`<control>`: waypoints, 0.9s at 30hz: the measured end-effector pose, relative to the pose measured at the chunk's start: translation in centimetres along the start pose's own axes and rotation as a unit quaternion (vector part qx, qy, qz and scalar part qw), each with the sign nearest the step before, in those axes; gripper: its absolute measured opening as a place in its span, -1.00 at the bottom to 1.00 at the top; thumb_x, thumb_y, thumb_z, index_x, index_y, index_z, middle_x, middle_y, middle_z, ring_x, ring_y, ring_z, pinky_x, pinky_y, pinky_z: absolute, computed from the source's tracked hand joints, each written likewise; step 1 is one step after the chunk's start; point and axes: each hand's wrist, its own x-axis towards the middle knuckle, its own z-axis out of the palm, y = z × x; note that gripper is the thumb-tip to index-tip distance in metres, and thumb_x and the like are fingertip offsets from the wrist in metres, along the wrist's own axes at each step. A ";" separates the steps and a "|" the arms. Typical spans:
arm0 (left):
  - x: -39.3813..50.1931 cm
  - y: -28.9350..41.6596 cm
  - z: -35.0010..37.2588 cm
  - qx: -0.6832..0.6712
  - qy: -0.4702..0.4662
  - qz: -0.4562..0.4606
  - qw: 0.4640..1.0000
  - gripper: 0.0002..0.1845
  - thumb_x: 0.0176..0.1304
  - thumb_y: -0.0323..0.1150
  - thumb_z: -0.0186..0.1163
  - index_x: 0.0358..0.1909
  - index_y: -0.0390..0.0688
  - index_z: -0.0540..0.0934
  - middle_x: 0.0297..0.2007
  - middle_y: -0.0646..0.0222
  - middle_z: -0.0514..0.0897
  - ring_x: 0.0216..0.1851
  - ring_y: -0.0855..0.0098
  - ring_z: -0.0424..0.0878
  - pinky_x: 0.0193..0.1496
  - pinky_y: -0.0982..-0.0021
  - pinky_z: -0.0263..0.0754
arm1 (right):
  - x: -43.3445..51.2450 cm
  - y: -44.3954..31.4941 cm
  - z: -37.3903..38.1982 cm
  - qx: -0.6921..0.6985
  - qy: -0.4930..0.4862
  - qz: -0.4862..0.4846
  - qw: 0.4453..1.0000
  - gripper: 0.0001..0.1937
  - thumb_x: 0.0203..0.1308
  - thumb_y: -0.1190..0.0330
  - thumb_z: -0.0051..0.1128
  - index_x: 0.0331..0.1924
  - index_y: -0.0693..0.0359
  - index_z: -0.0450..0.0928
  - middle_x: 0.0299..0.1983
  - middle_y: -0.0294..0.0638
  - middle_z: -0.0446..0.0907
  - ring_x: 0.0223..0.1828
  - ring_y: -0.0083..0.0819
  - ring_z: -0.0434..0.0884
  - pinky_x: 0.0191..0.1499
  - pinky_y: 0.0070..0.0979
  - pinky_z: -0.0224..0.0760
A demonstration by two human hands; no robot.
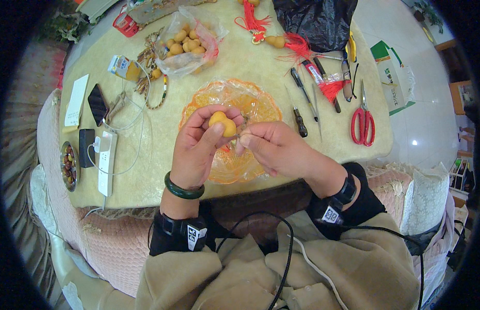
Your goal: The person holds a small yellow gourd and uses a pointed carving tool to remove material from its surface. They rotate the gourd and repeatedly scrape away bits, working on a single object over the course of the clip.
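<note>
A small yellow-brown bottle gourd [223, 124] lies in my left hand [201, 137], held between the thumb and the fingers. My right hand [277, 145] pinches a small thin piece [237, 135] at the gourd's lower right end; whether it is the stem or a tool's tip is hidden by the fingertips. Both hands are above an orange scalloped basket [220, 175] lined with clear plastic. Right of the basket lie an awl with a dark handle [300, 122], a pen [302, 91] and a slim metal needle file or rod [317, 112].
Red-handled scissors [363, 126] lie at the right. A plastic bag of gourds [182, 62], a black plastic bag [315, 23] and red tassels [296, 44] are at the back. At left are a phone [97, 104], a power strip [106, 164], a cable [141, 139] and a small dish [69, 166].
</note>
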 end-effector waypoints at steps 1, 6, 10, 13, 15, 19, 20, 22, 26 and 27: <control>0.1 -0.1 0.0 0.014 0.016 -0.003 1.000 -0.67 0.43 -0.39 0.12 0.17 -0.23 0.44 0.11 0.15 0.59 0.17 0.31 0.57 0.18 0.27 0.55 | 0.1 0.2 0.3 -0.081 0.041 -0.089 0.992 -0.77 0.45 0.28 -0.08 -0.24 0.24 0.54 -0.64 -0.19 0.43 -0.67 -0.31 0.45 -0.56 -0.40 0.34; 0.1 -0.4 0.3 0.044 0.072 0.006 0.996 -0.70 0.36 -0.41 0.22 0.09 -0.23 0.50 -0.01 0.22 0.67 0.03 0.38 0.64 0.08 0.35 0.60 | 0.4 1.0 1.0 -0.285 0.122 -0.216 0.926 -0.82 0.36 0.35 -0.01 -0.30 0.32 0.47 -0.42 0.15 0.51 -0.34 0.18 0.53 -0.27 -0.08 0.40; 0.0 -0.5 0.2 0.060 0.092 0.014 0.994 -0.70 0.33 -0.41 0.27 0.06 -0.23 0.53 -0.05 0.23 0.69 -0.01 0.42 0.66 0.05 0.39 0.60 | 0.3 1.2 1.0 -0.272 0.119 -0.212 0.931 -0.80 0.37 0.34 -0.02 -0.33 0.31 0.46 -0.43 0.14 0.52 -0.34 0.16 0.54 -0.29 -0.08 0.41; 0.0 -0.6 0.1 0.075 0.101 0.012 0.992 -0.70 0.33 -0.40 0.27 0.05 -0.24 0.54 -0.07 0.21 0.71 -0.03 0.43 0.67 0.05 0.40 0.61 | 0.4 0.9 1.1 -0.240 0.108 -0.203 0.943 -0.81 0.36 0.35 -0.02 -0.32 0.31 0.48 -0.46 0.10 0.51 -0.36 0.08 0.56 -0.30 -0.12 0.41; 0.0 -0.5 0.0 0.065 0.088 0.013 0.994 -0.70 0.34 -0.41 0.25 0.07 -0.25 0.53 -0.04 0.18 0.69 0.00 0.39 0.66 0.06 0.38 0.60 | 0.6 0.6 1.0 -0.184 0.086 -0.200 0.959 -0.82 0.37 0.37 -0.02 -0.30 0.32 0.50 -0.48 0.04 0.51 -0.37 -0.04 0.60 -0.30 -0.16 0.42; -0.1 -0.3 0.0 0.016 0.041 0.014 0.999 -0.67 0.39 -0.42 0.18 0.14 -0.25 0.47 0.07 0.10 0.64 0.11 0.28 0.62 0.14 0.30 0.56 | -0.2 -0.1 0.6 -0.033 0.026 -0.050 0.998 -0.75 0.45 0.33 -0.09 -0.30 0.26 0.56 -0.61 -0.22 0.48 -0.61 -0.42 0.51 -0.51 -0.39 0.40; -0.2 -0.2 0.1 0.007 0.033 0.016 0.999 -0.67 0.40 -0.41 0.16 0.15 -0.25 0.45 0.10 0.09 0.62 0.15 0.26 0.60 0.16 0.28 0.55 | -0.3 -0.3 0.4 -0.003 0.009 -0.026 1.000 -0.73 0.47 0.31 -0.12 -0.30 0.24 0.58 -0.63 -0.28 0.47 -0.66 -0.50 0.47 -0.56 -0.46 0.38; -0.2 -0.2 0.2 -0.013 0.020 0.018 1.000 -0.66 0.43 -0.41 0.12 0.18 -0.24 0.42 0.15 0.06 0.58 0.21 0.21 0.56 0.20 0.25 0.52 | -0.3 -0.5 0.2 0.058 -0.017 -0.001 0.998 -0.71 0.50 0.29 -0.15 -0.30 0.21 0.59 -0.66 -0.36 0.44 -0.75 -0.61 0.40 -0.66 -0.57 0.32; -0.2 -0.2 0.6 -0.045 0.010 0.023 0.999 -0.66 0.44 -0.39 0.10 0.19 -0.23 0.41 0.17 0.06 0.56 0.25 0.23 0.52 0.23 0.24 0.49 | -0.1 -0.4 -0.1 0.117 -0.049 0.012 0.992 -0.73 0.49 0.28 -0.14 -0.25 0.20 0.58 -0.66 -0.36 0.45 -0.75 -0.59 0.42 -0.67 -0.57 0.31; -0.2 -0.2 0.6 -0.048 0.015 0.020 0.999 -0.66 0.44 -0.39 0.10 0.19 -0.23 0.42 0.16 0.07 0.57 0.24 0.24 0.53 0.23 0.26 0.49 | 0.0 -0.2 -0.1 0.109 -0.041 0.032 0.993 -0.75 0.48 0.29 -0.12 -0.23 0.22 0.58 -0.64 -0.33 0.46 -0.71 -0.54 0.47 -0.63 -0.52 0.36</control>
